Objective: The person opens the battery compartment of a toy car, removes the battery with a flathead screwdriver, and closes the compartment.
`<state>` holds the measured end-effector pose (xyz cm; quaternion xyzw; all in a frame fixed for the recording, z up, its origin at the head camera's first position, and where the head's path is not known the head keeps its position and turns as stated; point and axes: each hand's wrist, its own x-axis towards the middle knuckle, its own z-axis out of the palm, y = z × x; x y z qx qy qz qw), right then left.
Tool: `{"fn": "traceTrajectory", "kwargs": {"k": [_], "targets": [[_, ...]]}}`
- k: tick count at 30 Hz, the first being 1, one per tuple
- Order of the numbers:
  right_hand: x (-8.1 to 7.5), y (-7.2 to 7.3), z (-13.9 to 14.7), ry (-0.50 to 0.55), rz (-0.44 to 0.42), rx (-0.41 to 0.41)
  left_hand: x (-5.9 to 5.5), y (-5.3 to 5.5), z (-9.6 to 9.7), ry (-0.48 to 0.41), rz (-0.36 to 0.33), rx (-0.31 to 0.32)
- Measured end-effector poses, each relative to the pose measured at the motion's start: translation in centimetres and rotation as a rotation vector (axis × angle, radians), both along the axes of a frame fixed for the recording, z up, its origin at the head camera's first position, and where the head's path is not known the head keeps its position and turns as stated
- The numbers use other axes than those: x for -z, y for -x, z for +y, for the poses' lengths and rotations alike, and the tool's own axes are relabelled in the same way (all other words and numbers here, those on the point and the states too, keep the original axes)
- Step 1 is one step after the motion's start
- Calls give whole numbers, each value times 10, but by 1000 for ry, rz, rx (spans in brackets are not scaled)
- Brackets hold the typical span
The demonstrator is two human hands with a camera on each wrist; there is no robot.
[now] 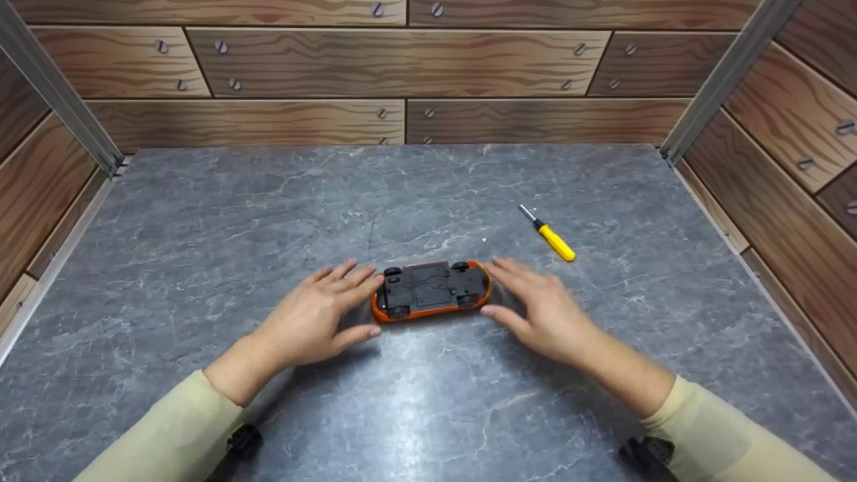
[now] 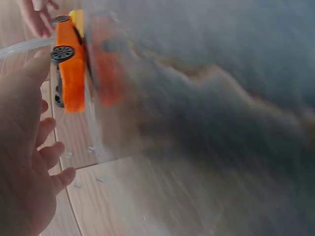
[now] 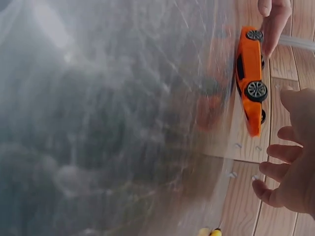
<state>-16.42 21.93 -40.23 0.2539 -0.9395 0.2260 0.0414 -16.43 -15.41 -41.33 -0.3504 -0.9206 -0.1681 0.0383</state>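
An orange toy car (image 1: 434, 291) lies upside down on the grey marbled table, its black underside and wheels facing up. My left hand (image 1: 315, 311) is at the car's left end, fingers spread and fingertips right at its edge. On the other side, my right hand (image 1: 546, 308) has its fingers and thumb extended around the right end. Neither hand curls round the car. Seen from the side, the car (image 2: 70, 64) rests on its roof in the left wrist view, and the right wrist view shows the same car (image 3: 250, 81) beside my outstretched fingers.
A screwdriver with a yellow handle (image 1: 557, 242) lies beyond my right hand, its shaft pointing to the back left. A tiny white bit (image 1: 484, 239) sits behind the car. Wood-patterned panels (image 1: 402, 63) wall the table (image 1: 268, 201) at the back and sides.
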Motion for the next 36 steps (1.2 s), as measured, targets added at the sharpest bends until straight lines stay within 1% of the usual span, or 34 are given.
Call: {"fn": "traceTrajectory", "kwargs": {"k": [3, 6, 10, 15, 24, 31, 36], "targets": [[-1, -5, -2, -103, 13, -25, 1, 0, -1, 67, 31, 44], [-1, -10, -5, -168, 38, -57, 2, 1, -2, 101, 47, 73], [-1, -14, -7, -224, 50, -88, 2, 1, -3, 121, 60, 98], [1, -17, -10, -288, 27, -107, 5, 1, -3, 117, 66, 117], [3, -13, -10, -296, -23, -99, 5, 1, 0, 90, 50, 116], [3, -4, -11, -263, -67, -87, 6, -3, 0, 82, 49, 119], [2, 4, -10, -232, -94, -87, 6, -8, 2, 73, 66, 143]]}}
